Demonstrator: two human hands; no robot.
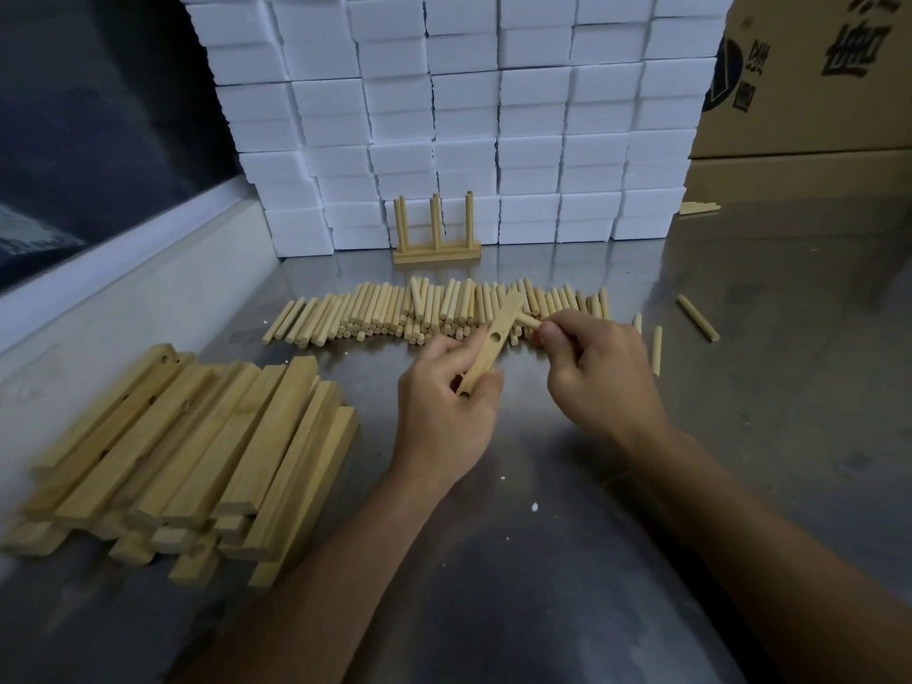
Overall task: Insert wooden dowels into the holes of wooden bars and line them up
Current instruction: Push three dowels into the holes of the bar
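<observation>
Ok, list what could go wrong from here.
1. The left hand grips the bar only at its lower end while the right hand pushes a dowel in near the top; the bar may twist and the dowel jam crooked.
2. The right hand works just above the dowel row, so it could knock dowels out of line.

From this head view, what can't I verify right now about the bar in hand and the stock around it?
- Dowel depth in the held bar: the bar hides the entry side, the right hand the other end.
- Bar's lowest hole: partly covered by the left hand.
- Bar pile: blurred, lower layers buried; count unclear.
- Finished piece: too far to tell whether one bar or several stand there.
</observation>
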